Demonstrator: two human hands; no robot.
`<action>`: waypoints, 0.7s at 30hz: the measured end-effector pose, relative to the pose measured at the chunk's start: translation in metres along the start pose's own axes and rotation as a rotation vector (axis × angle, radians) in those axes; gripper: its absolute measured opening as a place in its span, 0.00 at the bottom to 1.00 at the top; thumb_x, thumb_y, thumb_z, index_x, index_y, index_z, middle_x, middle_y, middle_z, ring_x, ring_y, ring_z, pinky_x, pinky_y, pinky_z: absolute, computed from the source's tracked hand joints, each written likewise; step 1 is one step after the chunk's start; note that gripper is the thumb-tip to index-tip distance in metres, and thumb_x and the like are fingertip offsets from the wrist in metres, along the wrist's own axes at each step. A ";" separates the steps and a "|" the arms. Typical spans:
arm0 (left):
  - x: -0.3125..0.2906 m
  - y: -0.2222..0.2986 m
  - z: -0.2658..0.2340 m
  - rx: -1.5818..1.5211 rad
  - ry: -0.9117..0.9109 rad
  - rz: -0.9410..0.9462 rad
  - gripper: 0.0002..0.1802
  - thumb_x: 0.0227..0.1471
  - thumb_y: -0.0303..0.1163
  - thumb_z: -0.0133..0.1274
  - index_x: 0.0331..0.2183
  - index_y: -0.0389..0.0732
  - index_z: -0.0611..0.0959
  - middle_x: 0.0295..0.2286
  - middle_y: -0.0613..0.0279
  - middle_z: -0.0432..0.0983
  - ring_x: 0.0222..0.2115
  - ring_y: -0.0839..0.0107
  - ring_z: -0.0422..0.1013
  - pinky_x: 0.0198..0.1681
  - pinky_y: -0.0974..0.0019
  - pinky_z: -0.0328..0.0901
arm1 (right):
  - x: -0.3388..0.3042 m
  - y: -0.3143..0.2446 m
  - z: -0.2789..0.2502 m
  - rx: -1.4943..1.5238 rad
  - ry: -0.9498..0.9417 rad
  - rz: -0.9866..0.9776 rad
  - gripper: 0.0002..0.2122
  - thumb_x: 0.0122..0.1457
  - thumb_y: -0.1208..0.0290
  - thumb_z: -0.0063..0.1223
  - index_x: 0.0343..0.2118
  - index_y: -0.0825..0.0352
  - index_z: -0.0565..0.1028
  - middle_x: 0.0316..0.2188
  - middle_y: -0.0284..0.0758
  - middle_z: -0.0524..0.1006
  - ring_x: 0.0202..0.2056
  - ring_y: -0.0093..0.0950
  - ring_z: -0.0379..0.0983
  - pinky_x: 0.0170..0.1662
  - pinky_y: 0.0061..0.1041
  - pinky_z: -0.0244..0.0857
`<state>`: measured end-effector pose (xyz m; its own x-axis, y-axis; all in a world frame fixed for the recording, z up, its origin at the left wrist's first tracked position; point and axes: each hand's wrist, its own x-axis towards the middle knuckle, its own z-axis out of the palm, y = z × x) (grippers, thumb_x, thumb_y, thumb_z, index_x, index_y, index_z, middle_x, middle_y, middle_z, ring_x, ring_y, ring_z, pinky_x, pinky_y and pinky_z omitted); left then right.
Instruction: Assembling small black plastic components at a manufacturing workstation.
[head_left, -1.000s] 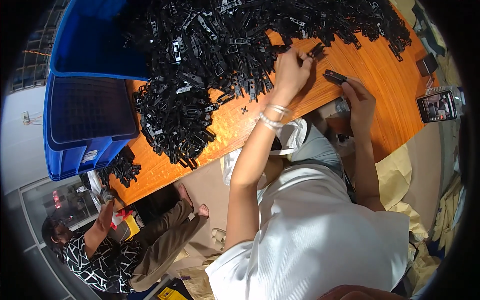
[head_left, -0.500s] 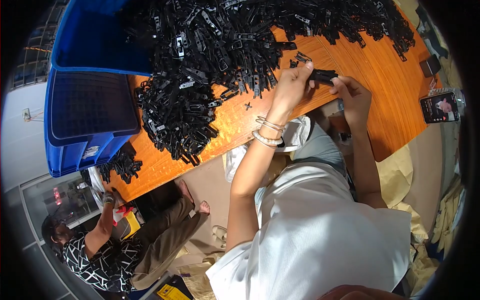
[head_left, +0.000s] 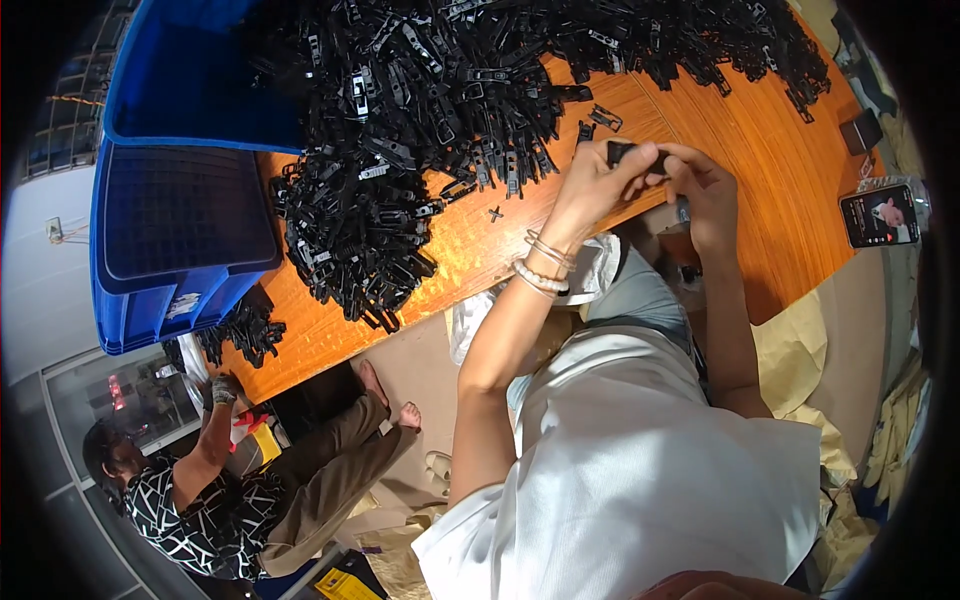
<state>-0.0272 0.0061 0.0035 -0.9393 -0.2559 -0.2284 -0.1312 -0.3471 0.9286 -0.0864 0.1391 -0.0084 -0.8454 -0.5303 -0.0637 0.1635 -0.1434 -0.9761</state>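
Both my hands meet over the front edge of the orange wooden table (head_left: 780, 190), around a small black plastic part (head_left: 655, 163). My left hand (head_left: 598, 180), with bracelets at the wrist, pinches it from the left. From the right, my right hand (head_left: 705, 192) closes its fingers on its other end. Much of the part is hidden by my fingers, so its exact kind cannot be made out. Just beyond my left hand lies a loose black frame-like piece (head_left: 604, 117). A large pile of similar black plastic parts (head_left: 400, 130) covers the table to the left and far side.
Blue plastic crates (head_left: 185, 215) stand stacked at the left table end. A phone (head_left: 880, 216) with a lit screen and a dark small box (head_left: 860, 132) are at the right. A small black cross-shaped piece (head_left: 495, 214) lies before the pile. Another person (head_left: 210, 500) sits at lower left.
My left hand has turned and slid along the black part toward my right hand, covering more of it. The other person's arm has shifted slightly.
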 end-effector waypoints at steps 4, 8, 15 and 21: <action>0.050 -0.002 -0.018 0.707 0.112 0.480 0.10 0.45 0.29 0.48 0.19 0.32 0.73 0.19 0.58 0.70 0.19 0.71 0.67 0.19 0.70 0.61 | 0.010 0.020 -0.016 0.010 0.099 0.038 0.11 0.52 0.72 0.47 0.36 0.73 0.71 0.22 0.34 0.74 0.20 0.15 0.64 0.23 0.12 0.57; 0.083 0.004 -0.030 1.524 0.303 0.730 0.07 0.37 0.24 0.47 0.23 0.32 0.76 0.26 0.52 0.68 0.29 0.60 0.68 0.29 0.64 0.65 | 0.006 0.027 -0.021 0.040 0.084 0.032 0.10 0.53 0.73 0.46 0.35 0.73 0.71 0.22 0.36 0.74 0.22 0.17 0.68 0.23 0.11 0.58; 0.117 0.002 -0.042 1.899 0.402 0.636 0.08 0.40 0.26 0.43 0.20 0.35 0.77 0.25 0.52 0.70 0.25 0.62 0.70 0.22 0.66 0.66 | 0.004 0.030 -0.017 0.044 0.026 0.065 0.10 0.52 0.74 0.47 0.36 0.74 0.70 0.23 0.37 0.74 0.24 0.19 0.70 0.23 0.12 0.59; 0.105 0.010 -0.037 1.857 0.232 0.772 0.08 0.42 0.27 0.44 0.20 0.35 0.76 0.25 0.52 0.70 0.24 0.61 0.70 0.22 0.65 0.65 | 0.006 0.033 -0.017 0.047 0.017 0.098 0.10 0.52 0.75 0.46 0.35 0.74 0.69 0.24 0.37 0.74 0.25 0.20 0.70 0.24 0.14 0.61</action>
<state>-0.1152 -0.0577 -0.0225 -0.9168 -0.0080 0.3992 -0.0462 0.9952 -0.0862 -0.0946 0.1453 -0.0449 -0.8326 -0.5295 -0.1623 0.2689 -0.1304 -0.9543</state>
